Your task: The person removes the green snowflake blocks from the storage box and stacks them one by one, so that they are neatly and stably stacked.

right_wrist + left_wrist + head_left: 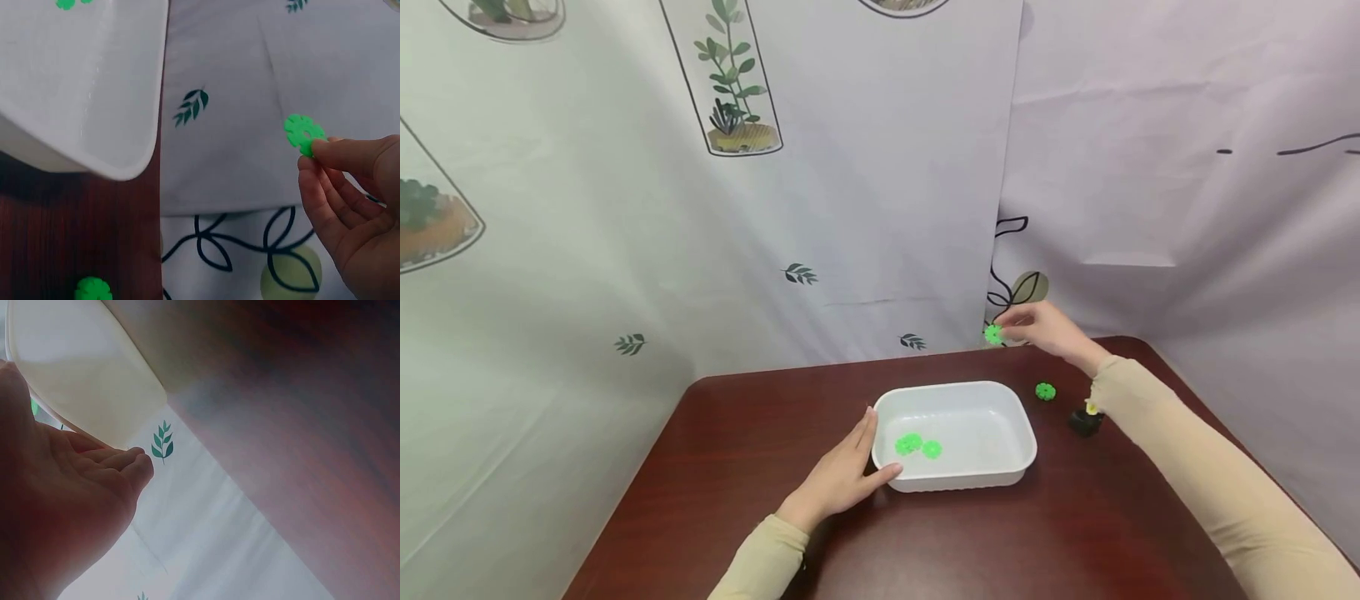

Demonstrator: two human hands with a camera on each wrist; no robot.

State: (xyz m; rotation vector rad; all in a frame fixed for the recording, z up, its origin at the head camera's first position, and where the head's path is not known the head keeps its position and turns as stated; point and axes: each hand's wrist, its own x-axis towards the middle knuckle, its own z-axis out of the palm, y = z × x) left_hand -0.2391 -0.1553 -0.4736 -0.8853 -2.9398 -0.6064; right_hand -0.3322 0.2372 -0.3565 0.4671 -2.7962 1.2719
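My right hand (pixel 1047 329) is raised above the table's far edge. Its thumb and fingers pinch a green notched plastic disc (pixel 304 133), a snowflake-style building piece. My left hand (pixel 844 471) rests against the left end of a white plastic basin (pixel 955 481), fingers straight along the wall and thumb at the near corner of the rim. Inside the basin, toward its left side, lie several green discs (pixel 932 450), some overlapping. Another green disc (pixel 1045 391) lies on the table, right of the basin. In the left wrist view, the left hand (pixel 81 487) touches the basin's outer wall (pixel 94 375).
The dark red-brown table (pixel 752 433) meets a hanging white cloth (pixel 880 208) printed with plants at its far edge. A small dark object (pixel 1085 422) with a yellow-and-white spot shows beneath the right forearm; I cannot tell what it is.
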